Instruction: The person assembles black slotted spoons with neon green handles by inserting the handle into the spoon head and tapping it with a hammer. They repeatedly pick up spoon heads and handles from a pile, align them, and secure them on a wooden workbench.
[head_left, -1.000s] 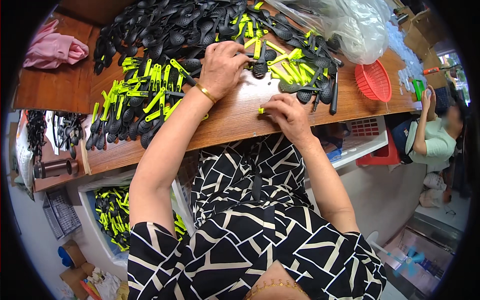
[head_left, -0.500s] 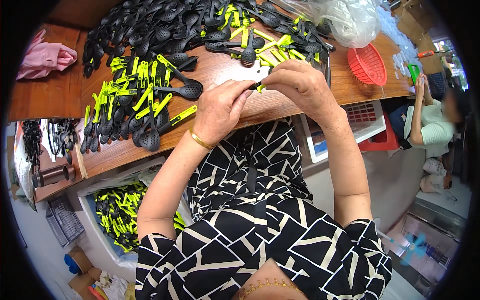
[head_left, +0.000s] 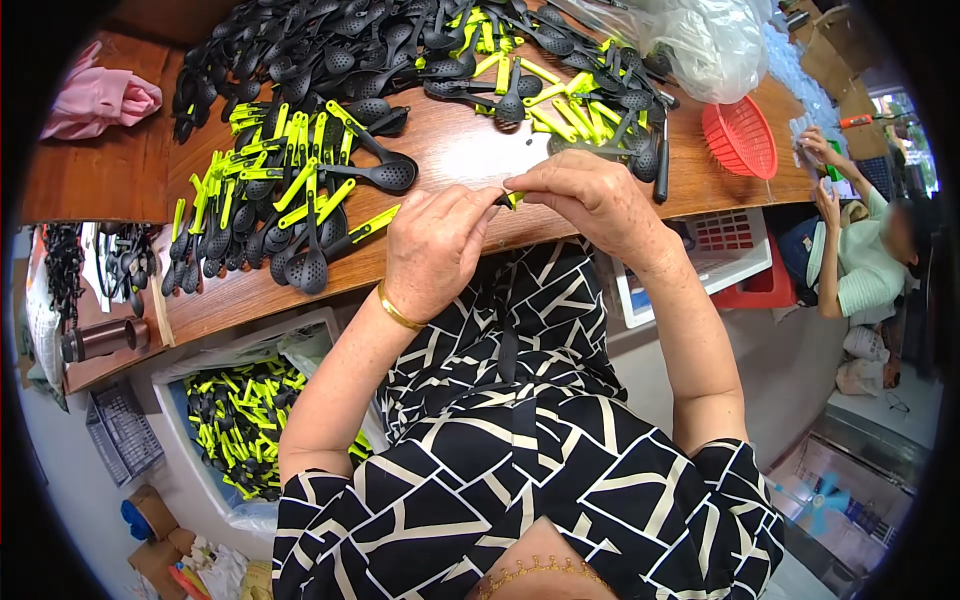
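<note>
Here you are, bare left hand (head_left: 434, 245) and bare right hand (head_left: 592, 203) pinched together on a small lime-green and black plastic piece (head_left: 513, 199), over the near edge of the brown wooden counter (head_left: 700, 185). Careful: one grip slackening, or an uneven push, could drop it over that edge.

No text legible; no labels, brands, numbers or signs readable in view.

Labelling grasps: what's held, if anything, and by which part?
A small black-and-lime piece, pinched between the left hand and right hand. They hide most of it, so the gripped part is unclear.
</note>
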